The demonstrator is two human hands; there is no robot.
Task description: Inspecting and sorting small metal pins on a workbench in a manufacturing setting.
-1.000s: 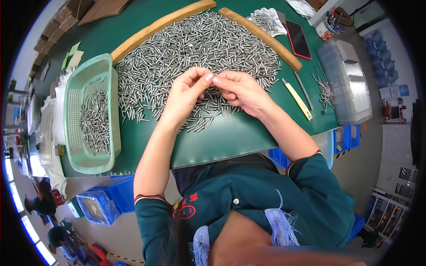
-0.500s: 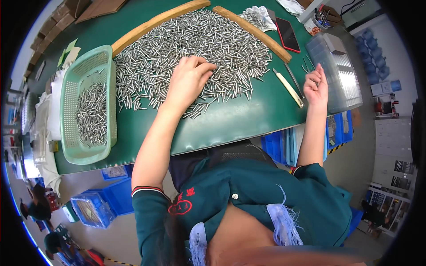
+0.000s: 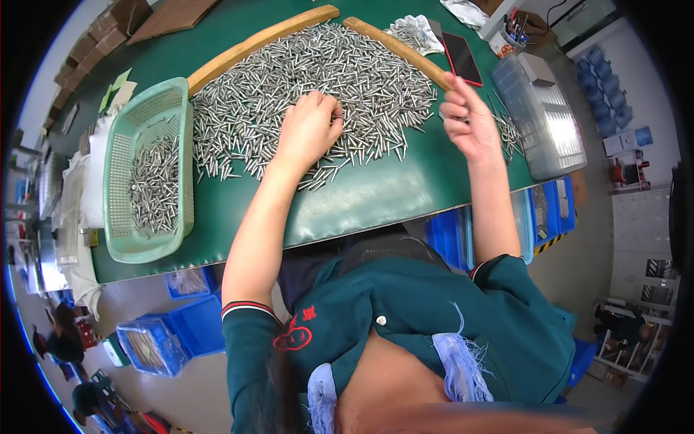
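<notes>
A wide heap of small silvery metal pins (image 3: 253, 108) covers much of the green table. On the heap rests my left hand (image 3: 309, 130), fingers bent down and closed among the pins; what lies between the fingertips is hidden. My right hand (image 3: 473, 126) is raised over the table right of the heap, its index finger stretched up and the other fingers curled in. Whatever it holds is too small to make out. A smaller group of pins (image 3: 510, 136) lies just beyond it. At the left stands a pale green plastic basket (image 3: 114, 192) with more pins inside.
Two wooden strips, one at the left (image 3: 264, 43) and one at the right (image 3: 397, 49), border the heap's far side. Clear plastic boxes (image 3: 542, 123) stand at the right edge. A phone with a red edge (image 3: 463, 58) and a cup of tools (image 3: 506, 42) sit behind. Blue bins (image 3: 450, 237) are below.
My right hand has moved left and slightly up, from beside the clear boxes toward the heap, uncovering the small pin group. My left hand stays on the heap, fingers slightly shifted.
</notes>
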